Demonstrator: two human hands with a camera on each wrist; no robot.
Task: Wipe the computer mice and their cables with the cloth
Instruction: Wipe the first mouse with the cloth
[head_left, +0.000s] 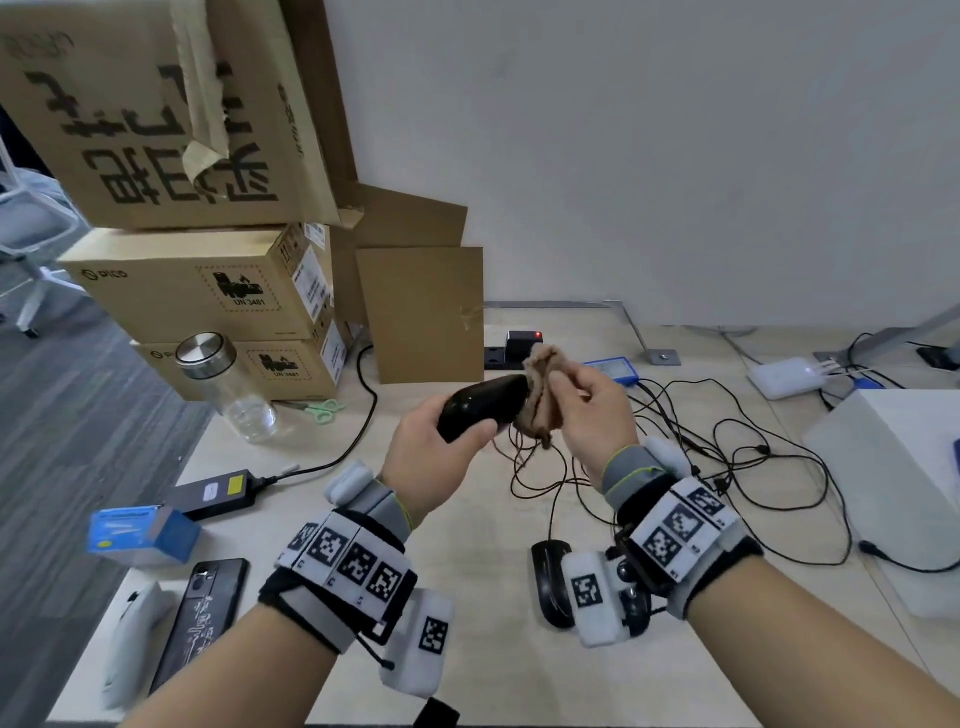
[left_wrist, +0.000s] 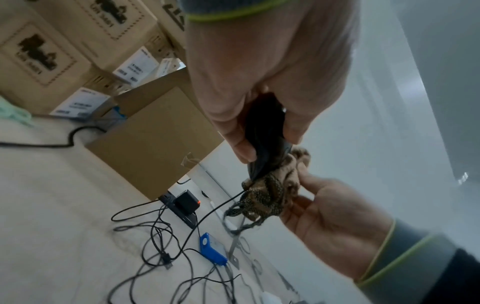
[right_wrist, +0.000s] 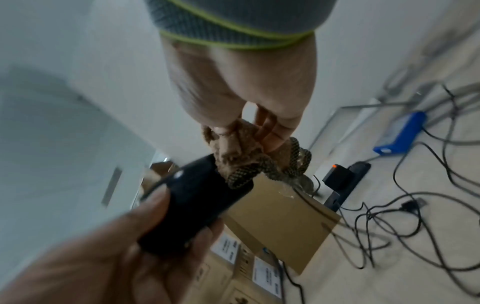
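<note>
A pale desk (head_left: 467, 649) carries stacked cardboard boxes (head_left: 208, 291) at its far left, with a lidded glass jar (head_left: 228, 387) in front of them and a white box (head_left: 898, 467) at the right edge. Above the desk's middle, the left hand (head_left: 441, 462) grips a black computer mouse (head_left: 480, 405) by its rear, fingers and thumb curled round it. The right hand (head_left: 597, 410) pinches a bunched brown cloth (head_left: 543, 395) and presses it against the mouse's front end, where the thin black cable (left_wrist: 207, 214) leaves and hangs down to a tangle of cables (head_left: 727, 457) on the desk. A second black mouse (head_left: 550, 577) lies on the desk near the right wrist. A black phone (head_left: 202, 618) rests at the near left, beside a black power adapter (head_left: 218, 491)
</note>
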